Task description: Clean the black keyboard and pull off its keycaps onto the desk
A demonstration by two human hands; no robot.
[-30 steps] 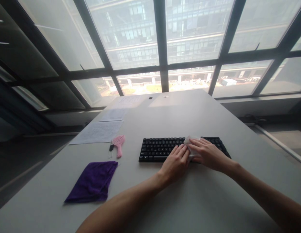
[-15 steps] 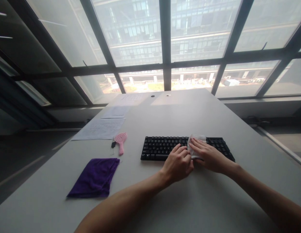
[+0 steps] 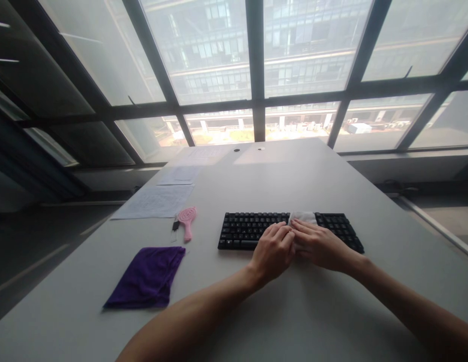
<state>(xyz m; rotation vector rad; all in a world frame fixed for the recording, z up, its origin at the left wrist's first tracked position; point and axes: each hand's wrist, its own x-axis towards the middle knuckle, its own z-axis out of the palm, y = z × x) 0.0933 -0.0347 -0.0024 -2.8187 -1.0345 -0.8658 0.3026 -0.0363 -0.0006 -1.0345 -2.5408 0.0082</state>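
A black keyboard (image 3: 245,229) lies on the grey table (image 3: 286,171) in front of me. A white wipe (image 3: 303,217) is spread over its middle keys. My right hand (image 3: 319,246) lies flat on the wipe with the fingers stretched out, pressing it onto the keys. My left hand (image 3: 272,251) rests beside it on the keyboard's near edge, fingers curled and touching the wipe's left side. Part of the wipe is hidden under both hands.
A folded purple cloth (image 3: 147,276) lies at the near left. A pink hairbrush (image 3: 187,220) and a small dark clip (image 3: 175,227) sit left of the keyboard. Paper sheets (image 3: 156,200) lie further back left. Large windows stand behind the table's far edge.
Both hands have slid slightly toward me on the keyboard, and more of the wipe's far edge now shows beyond the fingers. The view shifted a little.
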